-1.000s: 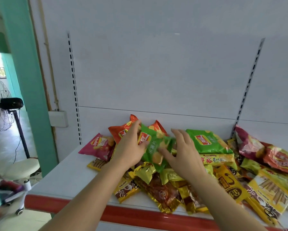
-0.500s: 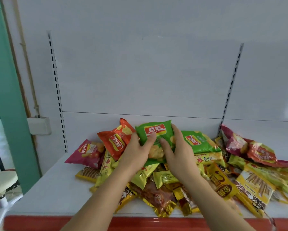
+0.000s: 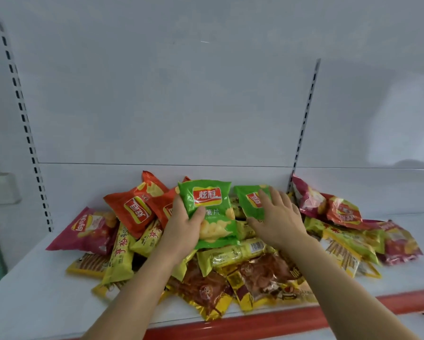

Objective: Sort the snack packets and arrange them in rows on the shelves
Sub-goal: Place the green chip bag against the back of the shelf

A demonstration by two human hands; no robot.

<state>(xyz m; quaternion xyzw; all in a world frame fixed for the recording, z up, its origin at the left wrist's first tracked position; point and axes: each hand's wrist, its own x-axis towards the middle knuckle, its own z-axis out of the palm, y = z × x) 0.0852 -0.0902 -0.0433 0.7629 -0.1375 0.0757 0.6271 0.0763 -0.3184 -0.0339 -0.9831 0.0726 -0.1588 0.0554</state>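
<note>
left hand fingers grip upright green chip packet; right hand fingers spread flat on second green packet.

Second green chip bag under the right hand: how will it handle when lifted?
The second green chip bag looks puffed, so probably light and crushable. Its glossy film may slip under the flat right hand. It likely flops unless gripped.
</note>
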